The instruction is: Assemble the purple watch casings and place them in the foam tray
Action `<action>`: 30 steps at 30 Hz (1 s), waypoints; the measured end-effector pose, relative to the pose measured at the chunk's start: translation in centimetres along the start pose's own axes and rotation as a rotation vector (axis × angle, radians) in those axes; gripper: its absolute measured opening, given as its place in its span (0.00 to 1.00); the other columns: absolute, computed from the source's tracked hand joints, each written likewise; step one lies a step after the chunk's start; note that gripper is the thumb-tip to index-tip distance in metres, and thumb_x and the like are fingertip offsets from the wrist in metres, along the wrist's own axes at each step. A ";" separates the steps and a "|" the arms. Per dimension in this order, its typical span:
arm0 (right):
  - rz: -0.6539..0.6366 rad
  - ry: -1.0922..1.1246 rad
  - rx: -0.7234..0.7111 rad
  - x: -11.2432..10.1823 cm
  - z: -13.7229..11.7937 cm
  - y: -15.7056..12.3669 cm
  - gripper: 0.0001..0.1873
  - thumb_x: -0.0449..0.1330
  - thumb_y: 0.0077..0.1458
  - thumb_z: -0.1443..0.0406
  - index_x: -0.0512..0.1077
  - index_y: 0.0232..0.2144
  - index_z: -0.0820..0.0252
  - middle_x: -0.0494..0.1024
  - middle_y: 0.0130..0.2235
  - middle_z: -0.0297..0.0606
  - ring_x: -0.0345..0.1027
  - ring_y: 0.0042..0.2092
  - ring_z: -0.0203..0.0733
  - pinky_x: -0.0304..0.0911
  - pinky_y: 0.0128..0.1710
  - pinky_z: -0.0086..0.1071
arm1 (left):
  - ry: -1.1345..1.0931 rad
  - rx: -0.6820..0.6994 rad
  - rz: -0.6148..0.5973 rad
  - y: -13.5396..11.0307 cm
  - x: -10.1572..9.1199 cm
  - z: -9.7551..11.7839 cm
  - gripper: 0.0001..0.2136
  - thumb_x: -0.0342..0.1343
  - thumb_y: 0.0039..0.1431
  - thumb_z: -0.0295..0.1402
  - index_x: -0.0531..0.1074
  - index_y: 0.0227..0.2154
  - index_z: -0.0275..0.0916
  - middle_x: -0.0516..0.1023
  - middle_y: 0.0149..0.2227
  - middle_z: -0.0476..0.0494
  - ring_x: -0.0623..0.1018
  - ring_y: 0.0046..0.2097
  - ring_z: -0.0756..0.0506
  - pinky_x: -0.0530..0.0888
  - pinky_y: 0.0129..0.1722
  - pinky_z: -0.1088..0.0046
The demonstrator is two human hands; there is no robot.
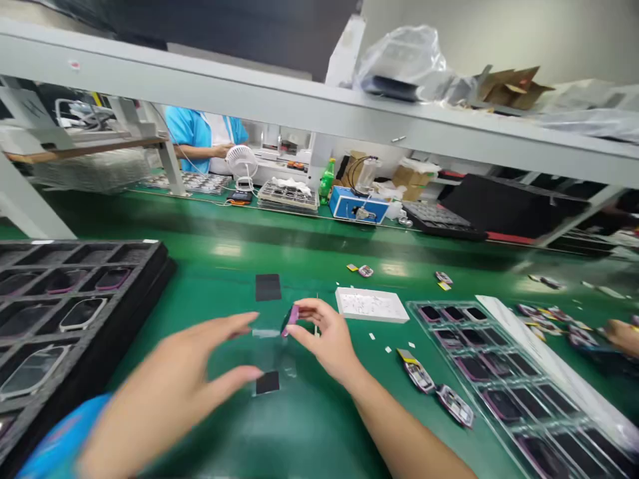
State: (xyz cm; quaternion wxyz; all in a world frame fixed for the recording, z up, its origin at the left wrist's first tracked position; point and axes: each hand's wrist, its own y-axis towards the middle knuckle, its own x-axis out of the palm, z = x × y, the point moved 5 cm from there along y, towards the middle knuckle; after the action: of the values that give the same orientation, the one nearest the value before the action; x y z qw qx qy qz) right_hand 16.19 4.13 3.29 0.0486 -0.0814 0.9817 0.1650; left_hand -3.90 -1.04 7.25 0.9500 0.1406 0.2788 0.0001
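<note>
My right hand (324, 332) pinches a small purple-edged watch case (289, 320), held tilted on its edge above the green bench. A thin pale stick-like thing shows by the fingers of that hand; I cannot tell what it is. My left hand (194, 359) is slightly blurred, with thumb and fingers spread apart and nothing between them, to the left of the watch case. One black square pad (268, 287) lies beyond my hands and a smaller black pad (267, 382) lies nearer me.
At left stands a black foam tray (164, 256) with watch frames in its pockets. A white box lid (372, 305), loose opened watch parts (454, 404) and a clear tray (417, 313) of dark screens lie at right. Another person's hand (624, 336) is at the right edge. A shelf (279, 90) crosses above.
</note>
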 end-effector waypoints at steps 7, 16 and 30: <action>-0.032 0.077 0.074 0.3 1.2 -0.1 0.14 0.61 0.52 0.58 0.73 0.40 0.58 0.78 0.38 0.38 0.72 0.39 0.41 0.67 0.43 0.35 | -0.591 -0.205 -0.325 4.3 7.5 -3.3 0.25 0.67 0.41 0.31 0.74 0.46 0.41 0.77 0.45 0.40 0.76 0.45 0.41 0.75 0.41 0.69; 0.054 -0.171 -0.083 0.0 0.8 0.1 0.07 0.56 0.56 0.67 0.74 0.35 0.58 0.77 0.37 0.37 0.70 0.39 0.38 0.65 0.41 0.33 | -1.110 -0.388 -0.290 4.0 6.2 -5.1 0.20 0.69 0.40 0.28 0.74 0.40 0.39 0.78 0.38 0.41 0.78 0.40 0.44 0.76 0.38 0.71; 0.053 -0.225 -0.273 2.3 -1.4 -1.6 0.03 0.62 0.50 0.69 0.75 0.30 0.56 0.71 0.34 0.35 0.68 0.37 0.36 0.65 0.40 0.30 | -1.139 -0.156 -0.342 3.6 7.1 -4.5 0.26 0.68 0.39 0.24 0.65 0.42 0.41 0.76 0.36 0.44 0.76 0.35 0.49 0.74 0.33 0.77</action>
State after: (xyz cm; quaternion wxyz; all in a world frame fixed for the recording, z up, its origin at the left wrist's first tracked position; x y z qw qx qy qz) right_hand 14.16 1.80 3.85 0.1424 -0.0425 0.9403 0.3062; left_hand 0.01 4.12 0.86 0.9439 0.0013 -0.2565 -0.2078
